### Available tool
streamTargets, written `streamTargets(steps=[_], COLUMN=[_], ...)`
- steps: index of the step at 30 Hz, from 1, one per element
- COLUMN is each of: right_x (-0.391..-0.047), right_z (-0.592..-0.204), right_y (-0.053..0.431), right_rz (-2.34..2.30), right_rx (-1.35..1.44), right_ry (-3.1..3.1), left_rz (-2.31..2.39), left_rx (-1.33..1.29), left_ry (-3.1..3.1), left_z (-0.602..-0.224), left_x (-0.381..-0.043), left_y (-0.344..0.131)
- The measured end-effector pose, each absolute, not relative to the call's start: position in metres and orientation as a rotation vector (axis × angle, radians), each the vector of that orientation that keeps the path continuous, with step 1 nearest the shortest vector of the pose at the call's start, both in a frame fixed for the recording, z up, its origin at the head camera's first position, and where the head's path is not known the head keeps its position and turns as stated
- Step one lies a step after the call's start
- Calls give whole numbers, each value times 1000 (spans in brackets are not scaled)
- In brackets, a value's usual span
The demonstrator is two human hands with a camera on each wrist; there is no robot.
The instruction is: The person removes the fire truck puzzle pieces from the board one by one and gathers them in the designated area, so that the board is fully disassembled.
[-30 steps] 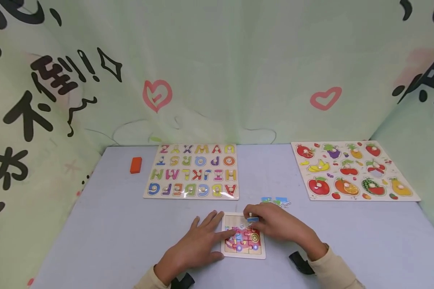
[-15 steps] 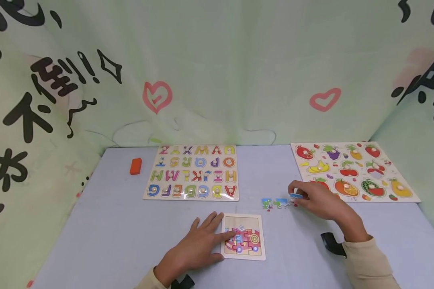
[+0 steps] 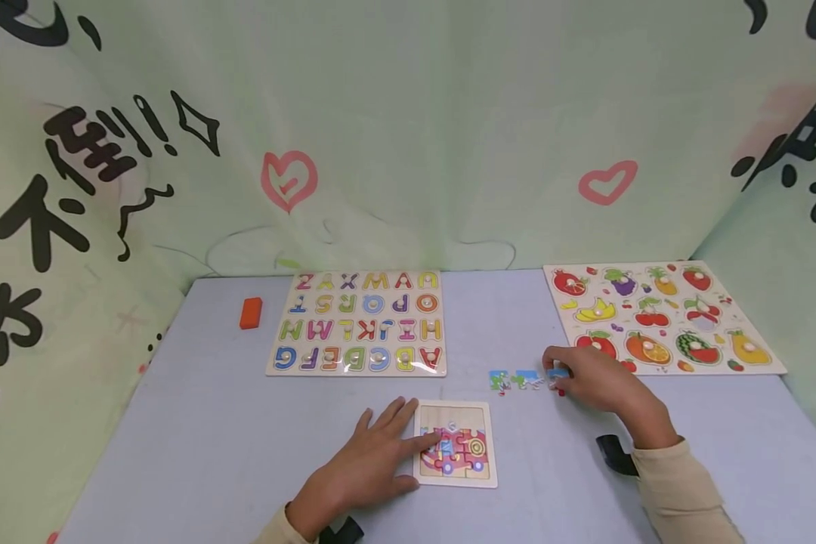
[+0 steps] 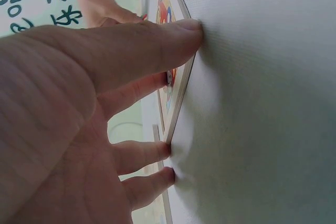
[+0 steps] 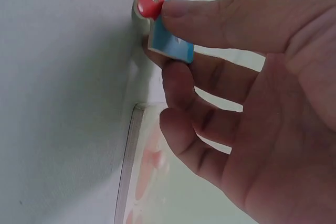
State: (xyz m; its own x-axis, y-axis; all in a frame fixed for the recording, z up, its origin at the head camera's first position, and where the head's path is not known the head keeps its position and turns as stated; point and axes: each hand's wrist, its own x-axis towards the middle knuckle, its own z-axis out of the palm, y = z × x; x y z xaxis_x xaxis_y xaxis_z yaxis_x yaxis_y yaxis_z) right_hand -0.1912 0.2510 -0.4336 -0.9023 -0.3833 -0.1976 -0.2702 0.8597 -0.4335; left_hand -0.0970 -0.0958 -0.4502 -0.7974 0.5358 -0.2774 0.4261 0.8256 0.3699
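My left hand (image 3: 374, 461) rests with fingers spread on the left side of a small wooden jigsaw tray (image 3: 493, 453). Its index finger lies over the pink vehicle picture (image 3: 452, 452), and the bare wooden strip is at the tray's top. In the left wrist view the thumb (image 4: 178, 38) touches the tray's edge. Behind and right of the tray, my right hand (image 3: 601, 381) pinches a blue jigsaw piece (image 5: 170, 40) with a red knob between thumb and fingers, close over the table. Two more jigsaw pieces, one green and blue (image 3: 499, 380), one blue (image 3: 527, 378), lie just left of it.
An alphabet puzzle board (image 3: 357, 325) lies at the back left, with an orange block (image 3: 251, 313) beside it. At the back right a fruit puzzle board (image 3: 666, 321) reaches near my right hand. A printed curtain (image 3: 408, 136) rises behind the table.
My right hand has moved from the tray's top to the right and back, carrying the jigsaw piece, then lowered it beside the loose pieces. My left hand has stayed on the tray.
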Motion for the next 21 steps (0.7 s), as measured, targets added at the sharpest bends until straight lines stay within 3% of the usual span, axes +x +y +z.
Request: streamTargets(steps=[21], right_x=[-187], right_z=[-439], right_y=[244], right_rz=[-512], right_rx=[-510], right_ry=[2856], left_rz=[418], left_rx=[718], left_ry=[2641], left_z=[-450], left_x=[-96], left_y=[-95])
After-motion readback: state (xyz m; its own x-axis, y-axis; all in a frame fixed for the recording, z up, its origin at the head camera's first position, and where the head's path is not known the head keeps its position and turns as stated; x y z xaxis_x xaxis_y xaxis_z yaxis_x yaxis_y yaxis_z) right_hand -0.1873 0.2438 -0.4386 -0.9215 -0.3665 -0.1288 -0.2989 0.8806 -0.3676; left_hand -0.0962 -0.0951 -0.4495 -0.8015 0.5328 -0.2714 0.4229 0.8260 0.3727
